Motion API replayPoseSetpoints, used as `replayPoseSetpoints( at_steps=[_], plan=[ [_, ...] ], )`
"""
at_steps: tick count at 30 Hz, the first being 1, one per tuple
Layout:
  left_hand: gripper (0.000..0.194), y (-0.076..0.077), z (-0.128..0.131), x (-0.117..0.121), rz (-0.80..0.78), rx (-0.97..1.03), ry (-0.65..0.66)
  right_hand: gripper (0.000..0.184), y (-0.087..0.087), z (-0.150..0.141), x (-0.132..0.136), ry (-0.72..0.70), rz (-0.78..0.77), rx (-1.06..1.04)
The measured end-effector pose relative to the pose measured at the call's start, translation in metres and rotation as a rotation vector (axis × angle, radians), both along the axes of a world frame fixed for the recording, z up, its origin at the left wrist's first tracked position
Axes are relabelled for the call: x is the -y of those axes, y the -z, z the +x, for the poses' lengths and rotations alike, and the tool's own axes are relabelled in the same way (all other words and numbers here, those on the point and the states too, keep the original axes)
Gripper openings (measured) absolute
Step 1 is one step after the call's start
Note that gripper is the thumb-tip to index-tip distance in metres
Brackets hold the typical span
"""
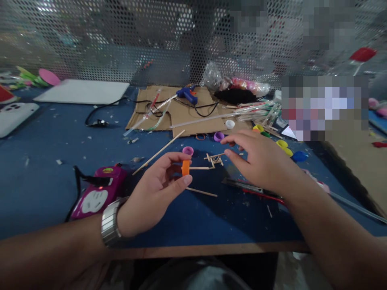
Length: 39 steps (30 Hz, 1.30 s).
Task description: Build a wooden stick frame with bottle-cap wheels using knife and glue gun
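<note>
My left hand (157, 189) pinches an orange bottle cap (186, 167) on edge between thumb and fingers. From the cap a thin wooden stick (199, 168) points right toward a small frame of short wooden sticks (215, 160); I cannot tell whether they are joined. Beside that frame hovers my right hand (256, 161), thumb and index finger apart, with the thumb tip close to one stick's end. A pink cap (188, 151) stands just behind the orange one, and a purple cap (219, 137) is near my right fingertips. Another stick (202, 192) lies below.
A craft knife (244, 185) lies under my right wrist. At left sits a magenta power strip (102, 185) with a cable. A blue glue gun (187, 95) rests on cardboard (199, 121) at the back. Yellow caps (282, 144) and a blue cap (300, 156) lie right.
</note>
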State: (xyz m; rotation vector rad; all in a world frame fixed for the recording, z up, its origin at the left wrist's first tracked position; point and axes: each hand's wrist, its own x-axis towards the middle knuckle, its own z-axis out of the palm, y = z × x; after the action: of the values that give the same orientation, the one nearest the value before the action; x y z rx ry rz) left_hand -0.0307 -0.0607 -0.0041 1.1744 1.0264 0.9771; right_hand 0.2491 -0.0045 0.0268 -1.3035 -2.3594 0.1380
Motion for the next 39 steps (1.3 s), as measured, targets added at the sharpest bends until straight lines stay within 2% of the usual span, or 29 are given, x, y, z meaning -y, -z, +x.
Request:
replayPoseSetpoints(
  at_steps=[4, 8, 15, 24, 31, 39],
  plan=[
    [0.039, -0.001, 0.0, 0.0, -0.008, -0.016, -0.016, 0.026, 0.01, 0.001, -0.003, -0.012, -0.08, 0.098],
    [0.037, -0.001, 0.0, 0.0, 0.003, -0.033, -0.006, 0.012, 0.011, -0.004, -0.003, 0.0, -0.121, 0.076],
    [0.034, -0.002, 0.001, -0.001, 0.007, -0.054, -0.008, 0.014, 0.003, -0.007, -0.001, -0.101, -0.025, -0.073],
    [0.04, -0.002, 0.0, 0.0, -0.074, -0.058, 0.091, 0.018, 0.002, -0.012, 0.006, -0.194, 0.1, -0.147],
    [0.041, 0.0, 0.0, 0.0, -0.074, -0.015, 0.082, 0.022, 0.005, -0.014, 0.008, -0.221, 0.113, -0.164],
    [0.035, 0.002, 0.0, 0.0, -0.066, 0.022, 0.077, 0.018, 0.002, -0.015, 0.009, -0.195, 0.08, -0.179]
  ],
)
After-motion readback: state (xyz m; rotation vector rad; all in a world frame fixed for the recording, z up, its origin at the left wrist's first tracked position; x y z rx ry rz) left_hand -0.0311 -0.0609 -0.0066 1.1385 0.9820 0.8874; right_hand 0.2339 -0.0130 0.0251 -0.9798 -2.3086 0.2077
